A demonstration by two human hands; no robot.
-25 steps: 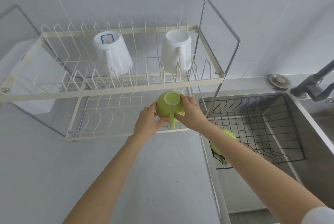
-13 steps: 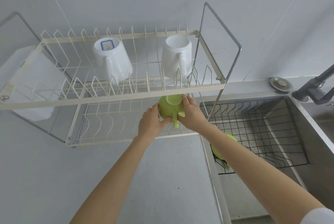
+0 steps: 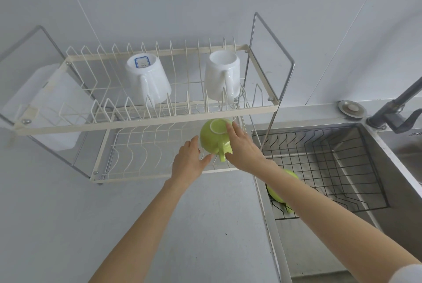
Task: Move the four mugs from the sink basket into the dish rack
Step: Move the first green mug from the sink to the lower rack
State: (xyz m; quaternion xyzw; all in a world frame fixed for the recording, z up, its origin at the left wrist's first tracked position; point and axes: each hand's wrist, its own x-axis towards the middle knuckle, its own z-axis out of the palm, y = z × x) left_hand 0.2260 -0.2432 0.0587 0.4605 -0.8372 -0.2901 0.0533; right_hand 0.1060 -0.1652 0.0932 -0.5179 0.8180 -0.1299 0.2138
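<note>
A green mug (image 3: 213, 141) is upside down at the right end of the dish rack's (image 3: 137, 124) lower tier, handle pointing toward me. My right hand (image 3: 245, 149) grips its right side and base. My left hand (image 3: 188, 162) cups its left side with thumb and fingers spread. Two white mugs (image 3: 148, 81) (image 3: 222, 77) stand upside down on the upper tier. A second green mug (image 3: 274, 193) lies in the black wire sink basket (image 3: 331, 168), mostly hidden by my right forearm.
The steel sink (image 3: 388, 182) with a grey faucet (image 3: 397, 109) is at the right; a round metal plug (image 3: 351, 109) lies on its back ledge. A white plastic panel (image 3: 45, 104) sits behind the rack's left end. Grey counter (image 3: 114, 225) spreads in front of the rack.
Both hands have carried the green mug a little further in under the upper tier and down onto the lower tier. My left hand's grip looks looser than before.
</note>
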